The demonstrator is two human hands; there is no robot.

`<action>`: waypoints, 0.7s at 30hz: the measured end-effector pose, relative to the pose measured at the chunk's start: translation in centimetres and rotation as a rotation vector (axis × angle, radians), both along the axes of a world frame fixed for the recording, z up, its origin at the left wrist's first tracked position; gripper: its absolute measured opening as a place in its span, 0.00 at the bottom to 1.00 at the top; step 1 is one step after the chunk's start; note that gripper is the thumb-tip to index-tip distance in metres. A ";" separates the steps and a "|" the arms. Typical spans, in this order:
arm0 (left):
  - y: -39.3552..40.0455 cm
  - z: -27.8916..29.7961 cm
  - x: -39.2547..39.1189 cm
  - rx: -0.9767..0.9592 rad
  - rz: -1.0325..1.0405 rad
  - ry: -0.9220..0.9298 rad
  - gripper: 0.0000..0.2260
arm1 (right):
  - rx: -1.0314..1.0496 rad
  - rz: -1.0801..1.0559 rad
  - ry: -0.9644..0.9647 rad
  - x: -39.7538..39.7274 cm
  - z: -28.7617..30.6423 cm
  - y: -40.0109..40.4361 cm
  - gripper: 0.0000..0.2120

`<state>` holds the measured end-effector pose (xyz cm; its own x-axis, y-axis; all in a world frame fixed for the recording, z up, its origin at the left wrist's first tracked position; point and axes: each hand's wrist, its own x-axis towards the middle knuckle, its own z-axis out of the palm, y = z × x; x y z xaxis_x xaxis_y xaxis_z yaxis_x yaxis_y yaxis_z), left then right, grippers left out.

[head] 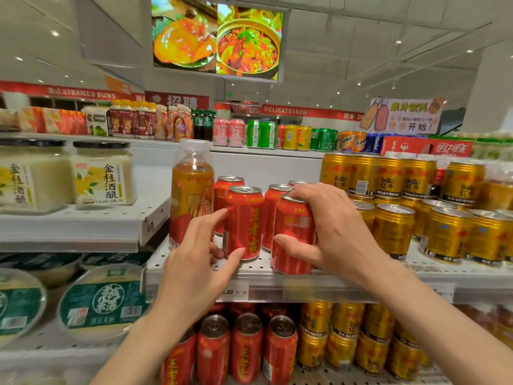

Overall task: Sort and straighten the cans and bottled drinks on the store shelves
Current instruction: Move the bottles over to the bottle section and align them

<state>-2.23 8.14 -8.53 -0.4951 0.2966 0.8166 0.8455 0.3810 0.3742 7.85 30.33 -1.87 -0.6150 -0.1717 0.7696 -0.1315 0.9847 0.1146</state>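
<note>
Several red herbal-tea cans stand on the white perforated shelf in front of me. My left hand wraps its thumb and fingers around the front left red can, which stands upright with its yellow lettering facing me. My right hand grips the front right red can from its top and right side. A tall bottle of amber drink with a red and gold label stands just left of the cans, touching my left fingers. Two more red cans sit behind.
Gold energy-drink cans crowd the shelf right of my right hand, stacked in two tiers. White jars stand on the left shelf, green-lidded bowls below. Red cans and gold cans fill the lower shelf. Mixed drinks line the top shelf.
</note>
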 end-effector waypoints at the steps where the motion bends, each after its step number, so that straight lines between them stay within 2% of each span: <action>1: 0.1 0.1 0.0 -0.005 0.019 0.004 0.32 | 0.009 -0.005 0.005 -0.4 0.0 0.0 0.34; 9: 0.9 0.2 -0.2 -0.118 0.152 0.041 0.32 | 0.073 -0.096 0.088 -3.8 -0.6 -0.3 0.33; 13: 0.9 0.2 -0.3 -0.120 0.147 0.051 0.31 | 0.056 -0.122 0.060 -4.1 -0.7 -0.4 0.33; 17: -0.6 0.5 0.3 -0.039 0.040 0.026 0.22 | 0.037 -0.115 0.005 -3.7 -0.5 -0.4 0.35; 21: -3.2 1.8 0.4 0.061 0.100 0.065 0.14 | 0.012 -0.095 -0.033 -3.6 -0.3 -0.2 0.35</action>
<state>-1.80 4.92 -6.72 -0.4656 0.1971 0.8628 0.8275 0.4426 0.3454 4.25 30.11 -2.21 -0.6536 -0.1206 0.7472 -0.0414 0.9914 0.1239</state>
